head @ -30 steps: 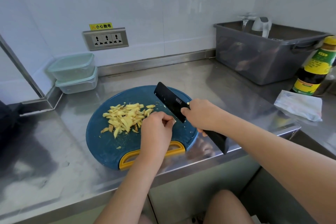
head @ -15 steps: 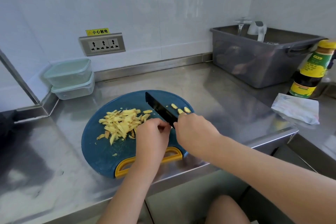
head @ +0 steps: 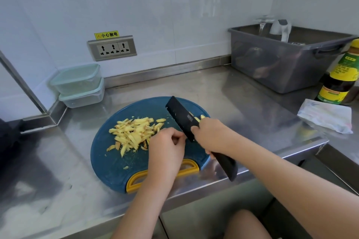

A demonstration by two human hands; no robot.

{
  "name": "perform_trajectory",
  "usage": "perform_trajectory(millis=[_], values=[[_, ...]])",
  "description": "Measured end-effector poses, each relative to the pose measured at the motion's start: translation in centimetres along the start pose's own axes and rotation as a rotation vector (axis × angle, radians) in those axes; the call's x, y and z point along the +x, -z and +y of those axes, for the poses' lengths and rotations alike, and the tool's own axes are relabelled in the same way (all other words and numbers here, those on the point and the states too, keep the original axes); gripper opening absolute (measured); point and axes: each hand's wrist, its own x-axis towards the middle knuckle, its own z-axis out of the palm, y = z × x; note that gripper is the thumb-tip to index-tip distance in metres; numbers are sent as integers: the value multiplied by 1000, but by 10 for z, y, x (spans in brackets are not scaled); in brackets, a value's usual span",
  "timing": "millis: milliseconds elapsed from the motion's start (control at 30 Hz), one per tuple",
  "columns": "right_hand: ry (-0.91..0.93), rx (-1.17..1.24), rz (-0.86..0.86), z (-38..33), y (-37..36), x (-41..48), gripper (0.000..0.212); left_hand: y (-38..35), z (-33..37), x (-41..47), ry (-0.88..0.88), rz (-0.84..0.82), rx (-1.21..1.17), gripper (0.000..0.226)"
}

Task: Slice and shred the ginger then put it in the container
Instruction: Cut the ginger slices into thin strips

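Note:
A pile of yellow ginger strips (head: 134, 135) lies on the round blue cutting board (head: 116, 163), left of centre. My right hand (head: 210, 135) grips a black cleaver (head: 181, 117) where blade meets handle; the blade is raised and tilted over the board's right side, and its black handle sticks out toward me. A few ginger bits (head: 200, 118) show at the blade's far edge by my knuckles. My left hand (head: 166, 148) has curled fingers against the blade's lower edge; whatever it holds is hidden. Two stacked clear containers with green lids (head: 77, 85) stand at the back left.
A grey plastic tub (head: 287, 62) holding a glass and a kettle stands back right. A dark sauce bottle with a yellow label (head: 341, 77) and a crumpled white cloth (head: 326, 115) lie at the right. A wall socket (head: 112, 47) sits above the steel counter (head: 242, 103). The counter's front edge is near my arms.
The cleaver dropped onto the board half a second ago and is lifted and tilted again now. My left hand stayed by the blade. The ginger pile has not moved.

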Motion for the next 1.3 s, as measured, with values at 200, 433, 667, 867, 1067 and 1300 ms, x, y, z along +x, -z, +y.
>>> perform_trajectory(millis=[200, 433, 667, 867, 1067, 1300], values=[[-108, 280, -30, 9, 13, -6, 23, -2, -2, 1, -9, 35, 41, 7], [90, -54, 66, 8, 8, -17, 38, -2, -2, 1, 12, 26, 13, 7], [101, -136, 118, 3, 1, -22, 23, 0, 0, 1, 26, 24, 9, 6], [184, -354, 104, 1, -4, -20, 26, 0, 0, 1, 30, 37, 8, 8], [100, -316, 150, -6, -21, -18, 24, 0, 0, 1, 23, 29, 21, 9], [68, -328, 88, -23, -15, -11, 23, 2, 4, 2, 11, 4, 56, 11]])
